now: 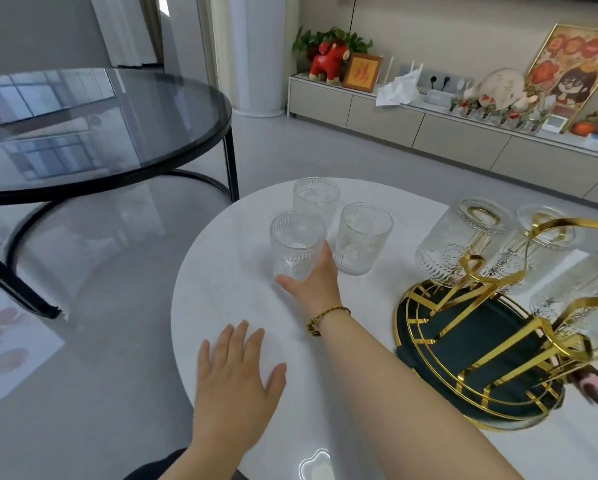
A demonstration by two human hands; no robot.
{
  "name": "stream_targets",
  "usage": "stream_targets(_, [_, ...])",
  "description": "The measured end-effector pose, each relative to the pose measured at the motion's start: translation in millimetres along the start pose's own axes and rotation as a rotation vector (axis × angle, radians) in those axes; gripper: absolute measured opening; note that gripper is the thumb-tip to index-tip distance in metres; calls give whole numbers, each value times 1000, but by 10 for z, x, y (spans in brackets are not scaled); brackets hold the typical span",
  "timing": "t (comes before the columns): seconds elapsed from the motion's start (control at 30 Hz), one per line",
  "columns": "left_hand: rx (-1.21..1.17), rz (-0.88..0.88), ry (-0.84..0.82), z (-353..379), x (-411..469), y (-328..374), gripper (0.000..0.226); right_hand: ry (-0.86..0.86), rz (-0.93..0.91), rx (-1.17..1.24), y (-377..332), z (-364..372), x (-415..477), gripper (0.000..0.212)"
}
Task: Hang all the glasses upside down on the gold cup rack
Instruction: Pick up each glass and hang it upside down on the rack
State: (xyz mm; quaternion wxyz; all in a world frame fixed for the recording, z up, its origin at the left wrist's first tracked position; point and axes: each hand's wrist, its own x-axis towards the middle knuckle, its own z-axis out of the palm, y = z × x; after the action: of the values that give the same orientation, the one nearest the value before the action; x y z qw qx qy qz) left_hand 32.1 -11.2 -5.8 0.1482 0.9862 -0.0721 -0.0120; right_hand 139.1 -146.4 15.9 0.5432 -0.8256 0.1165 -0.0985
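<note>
Three embossed clear glasses stand upright in a cluster on the white round table (235,306): the nearest glass (296,244), a far glass (315,200) and a right glass (362,237). My right hand (313,277) wraps around the base of the nearest glass, thumb in front, fingers behind it. My left hand (237,379) lies flat and spread on the tabletop near the front edge. The gold cup rack (470,327), on a dark green tray base, stands at the right. Several glasses hang upside down on it, such as an inverted glass (458,237).
A round dark glass table (93,140) with black legs stands to the left, higher than the white one. A low cabinet with ornaments, frames and plants runs along the far wall. A small furry animal's paw (593,388) shows behind the rack base.
</note>
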Motion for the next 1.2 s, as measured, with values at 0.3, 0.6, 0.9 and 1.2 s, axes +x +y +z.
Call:
stream_targets(0.3, [2,-8,-12,-27,-16,22,60,-37,38,64,-65,-157,-198,71])
stream_targets(0.6, [-57,1,-15,-85,-60,56,58,15,-114,93,-529,-921,-910,61])
stream_targets(0.9, [-104,89,-43,-102,-252,248,53,99,-178,-70,-1074,-1930,-1617,65])
stream_targets(1.2, [-451,509,78,-634,-454,1338,44,297,-218,-237,-1296,-2925,-2061,55])
